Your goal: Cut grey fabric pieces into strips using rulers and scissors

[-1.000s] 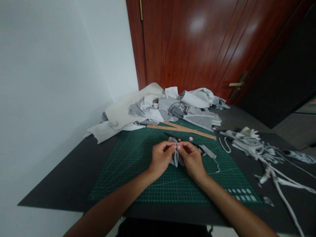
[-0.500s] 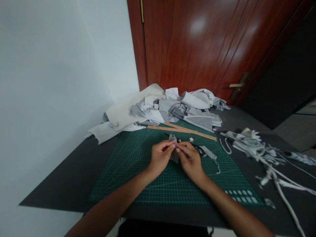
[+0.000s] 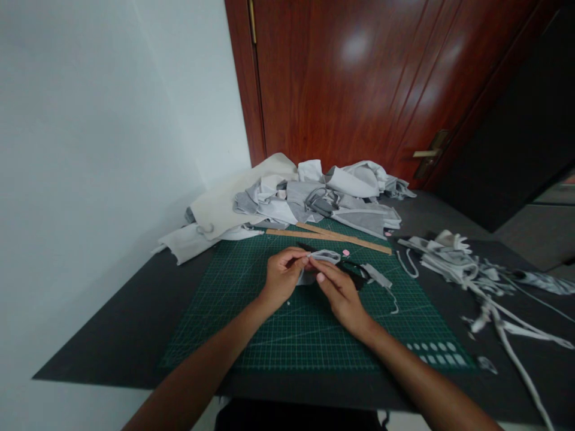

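Note:
Between my two hands is a small piece of grey fabric (image 3: 326,256), one part of it showing as a loop above my right fingers and another hanging below. My left hand (image 3: 284,276) pinches its edge between thumb and fingertips. My right hand (image 3: 342,293) meets it there, fingertips closed on the same cloth. Just past my right hand lie black-handled scissors (image 3: 363,272), partly hidden by the hand and fabric. Beside their handles sits a grey fabric scrap (image 3: 378,276) with a loose thread. All this is over a green cutting mat (image 3: 314,341).
Two wooden rulers (image 3: 332,236) cross at the mat's far edge. Behind them rises a heap of grey and white cloth (image 3: 309,197) against the door (image 3: 332,90). Fabric strips and cords (image 3: 453,263) lie at right. A pink piece (image 3: 345,252) rests near the scissors.
The fabric has been turned in my fingers, its loop now pointing right instead of up. My left hand has shifted slightly left. More of the scissors shows.

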